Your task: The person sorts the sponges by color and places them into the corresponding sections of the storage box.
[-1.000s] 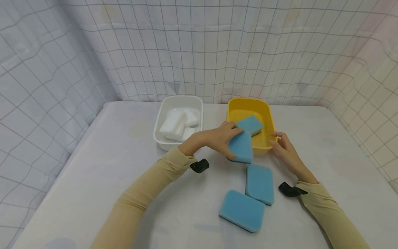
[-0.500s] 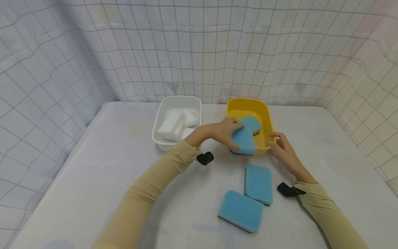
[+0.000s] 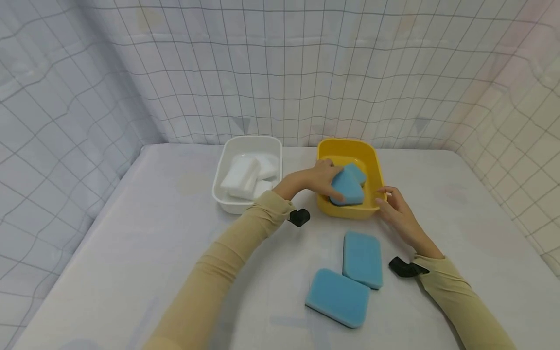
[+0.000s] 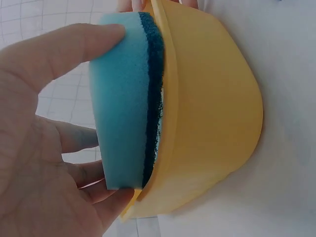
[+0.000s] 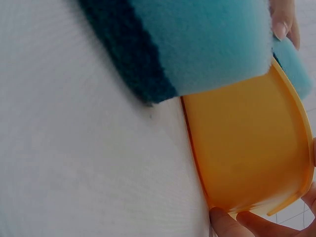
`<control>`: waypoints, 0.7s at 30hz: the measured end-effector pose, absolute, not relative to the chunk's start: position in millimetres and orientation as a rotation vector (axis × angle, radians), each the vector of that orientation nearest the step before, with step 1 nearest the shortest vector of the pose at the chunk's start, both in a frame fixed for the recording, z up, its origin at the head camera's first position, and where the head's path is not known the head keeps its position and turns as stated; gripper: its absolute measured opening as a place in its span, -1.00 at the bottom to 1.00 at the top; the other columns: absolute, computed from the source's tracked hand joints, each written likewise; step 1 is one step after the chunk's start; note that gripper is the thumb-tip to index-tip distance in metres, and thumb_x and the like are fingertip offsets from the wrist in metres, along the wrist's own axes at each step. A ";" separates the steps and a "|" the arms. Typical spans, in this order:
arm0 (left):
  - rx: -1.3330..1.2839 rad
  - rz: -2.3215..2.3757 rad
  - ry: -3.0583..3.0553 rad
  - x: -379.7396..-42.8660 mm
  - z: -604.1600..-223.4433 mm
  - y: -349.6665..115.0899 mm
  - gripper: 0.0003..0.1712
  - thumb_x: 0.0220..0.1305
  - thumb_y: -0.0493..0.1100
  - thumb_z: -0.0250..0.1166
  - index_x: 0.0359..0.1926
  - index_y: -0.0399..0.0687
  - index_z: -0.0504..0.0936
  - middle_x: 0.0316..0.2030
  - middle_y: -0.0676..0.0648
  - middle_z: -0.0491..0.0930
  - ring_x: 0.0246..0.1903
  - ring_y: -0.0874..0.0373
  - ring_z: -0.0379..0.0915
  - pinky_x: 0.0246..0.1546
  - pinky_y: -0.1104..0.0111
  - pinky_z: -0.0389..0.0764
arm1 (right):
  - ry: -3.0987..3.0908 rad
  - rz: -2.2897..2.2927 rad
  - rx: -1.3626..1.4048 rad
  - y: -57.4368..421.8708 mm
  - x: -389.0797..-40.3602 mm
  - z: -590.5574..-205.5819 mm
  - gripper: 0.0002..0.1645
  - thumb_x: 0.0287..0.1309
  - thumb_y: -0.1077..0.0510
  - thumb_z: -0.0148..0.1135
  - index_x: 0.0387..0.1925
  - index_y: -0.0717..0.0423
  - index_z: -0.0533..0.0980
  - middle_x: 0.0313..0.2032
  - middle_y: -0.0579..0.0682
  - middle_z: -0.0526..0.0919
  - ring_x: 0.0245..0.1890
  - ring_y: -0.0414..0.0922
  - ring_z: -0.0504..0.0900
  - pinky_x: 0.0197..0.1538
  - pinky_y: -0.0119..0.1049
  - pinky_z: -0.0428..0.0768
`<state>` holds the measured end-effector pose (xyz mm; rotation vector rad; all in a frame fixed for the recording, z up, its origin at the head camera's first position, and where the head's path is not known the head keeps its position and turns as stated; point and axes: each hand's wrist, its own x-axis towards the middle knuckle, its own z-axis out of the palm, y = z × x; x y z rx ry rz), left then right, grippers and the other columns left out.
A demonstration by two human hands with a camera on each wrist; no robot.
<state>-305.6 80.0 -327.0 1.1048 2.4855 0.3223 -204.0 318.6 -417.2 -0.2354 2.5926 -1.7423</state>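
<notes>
My left hand [image 3: 321, 179] grips a blue sponge [image 3: 347, 188] between thumb and fingers, low over the front left of the yellow basin [image 3: 345, 212]. In the left wrist view this sponge [image 4: 121, 98] has its dark scouring side facing the basin's rim [image 4: 170, 74]. Behind it, another blue sponge [image 3: 357, 173] lies inside the basin, partly hidden. At the basin's right front corner, my right hand [image 3: 400, 214] holds the rim, thumb outside. Two more sponges lie on the table, one nearer the basin [image 3: 363, 260] and one in front of it [image 3: 339, 297].
To the left stands a white basin [image 3: 234, 208] holding several soft-looking white pieces [image 3: 241, 178]. The table [image 3: 148, 243] has a pale cover, and a checked white curtain [image 3: 262, 73] closes off the back and sides. Each sleeve has a black wrist mount [image 3: 299, 217].
My left hand has carried its sponge forward and slightly right, from in front of the yellow basin to over its inside. The right hand has stayed at the rim.
</notes>
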 end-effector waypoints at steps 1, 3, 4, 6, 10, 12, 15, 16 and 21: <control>1.094 0.319 2.495 -307.0 -327.5 81.8 0.02 0.13 0.21 0.23 0.45 -0.11 -0.04 0.34 -0.24 0.04 0.26 -0.06 0.00 0.26 0.16 0.27 | 2.592 -1.741 -0.234 318.7 -204.0 -417.1 -0.49 0.40 0.01 -0.11 0.22 0.17 0.07 0.18 0.35 0.29 -0.11 -0.38 0.40 -0.13 -0.59 0.45; 1.065 0.302 2.517 -309.4 -328.9 85.2 0.03 0.12 0.23 0.23 0.45 -0.10 -0.03 0.34 -0.23 0.03 0.27 -0.07 -0.02 0.27 0.16 0.26 | 2.591 -1.741 -0.230 319.0 -204.1 -417.0 -0.49 0.40 0.00 -0.11 0.21 0.16 0.07 0.19 0.36 0.29 -0.10 -0.38 0.40 -0.13 -0.59 0.46; 1.052 0.290 2.529 -310.4 -329.8 87.0 0.04 0.11 0.24 0.24 0.45 -0.09 -0.02 0.35 -0.23 0.02 0.28 -0.07 -0.02 0.28 0.16 0.25 | 2.591 -1.739 -0.230 319.1 -204.2 -417.0 -0.49 0.40 0.00 -0.11 0.21 0.15 0.07 0.20 0.35 0.29 -0.09 -0.38 0.41 -0.13 -0.59 0.46; 1.034 0.250 2.556 -311.7 -331.7 89.9 0.05 0.10 0.26 0.24 0.44 -0.09 -0.02 0.35 -0.23 0.02 0.28 -0.06 -0.03 0.28 0.17 0.25 | 2.587 -1.739 -0.230 319.1 -204.3 -416.8 -0.49 0.39 -0.01 -0.10 0.22 0.14 0.07 0.22 0.35 0.27 -0.08 -0.38 0.41 -0.12 -0.59 0.46; 1.014 0.190 2.591 -311.1 -334.8 94.1 0.08 0.07 0.29 0.27 0.44 -0.10 -0.01 0.34 -0.22 0.05 0.26 -0.04 -0.01 0.28 0.20 0.26 | 2.579 -1.732 -0.229 319.2 -204.8 -416.7 -0.48 0.39 -0.02 -0.09 0.22 0.12 0.07 0.28 0.33 0.23 -0.02 -0.34 0.41 -0.09 -0.59 0.46; 1.010 0.178 2.607 -309.8 -335.9 95.8 0.09 0.05 0.30 0.28 0.44 -0.09 0.00 0.33 -0.21 0.07 0.25 -0.03 0.00 0.28 0.22 0.27 | 2.585 -1.723 -0.224 319.5 -205.2 -416.6 -0.48 0.39 -0.02 -0.09 0.22 0.12 0.07 0.30 0.32 0.21 0.00 -0.30 0.40 -0.09 -0.59 0.46; 0.997 0.175 2.635 -308.3 -337.5 98.7 0.10 0.04 0.30 0.29 0.44 -0.09 0.00 0.33 -0.20 0.07 0.25 -0.02 0.01 0.27 0.22 0.29 | 2.609 -1.691 -0.212 320.2 -205.6 -416.4 -0.48 0.39 -0.04 -0.10 0.23 0.09 0.08 0.32 0.30 0.18 0.05 -0.25 0.38 -0.09 -0.59 0.45; 0.991 0.167 2.647 -307.7 -338.2 99.7 0.11 0.03 0.31 0.29 0.44 -0.08 -0.01 0.34 -0.20 0.06 0.25 -0.02 0.01 0.27 0.22 0.29 | 2.616 -1.684 -0.210 320.6 -205.5 -416.3 -0.48 0.39 -0.05 -0.10 0.23 0.09 0.08 0.33 0.30 0.18 0.06 -0.24 0.37 -0.09 -0.60 0.45; 0.967 0.112 2.721 -305.4 -344.9 104.8 0.14 0.01 0.30 0.31 0.44 -0.06 -0.06 0.35 -0.20 0.05 0.27 -0.03 0.02 0.27 0.23 0.31 | 2.598 -1.724 -0.227 320.9 -205.2 -418.4 -0.49 0.39 -0.01 -0.10 0.22 0.14 0.07 0.28 0.34 0.22 -0.02 -0.32 0.41 -0.11 -0.58 0.46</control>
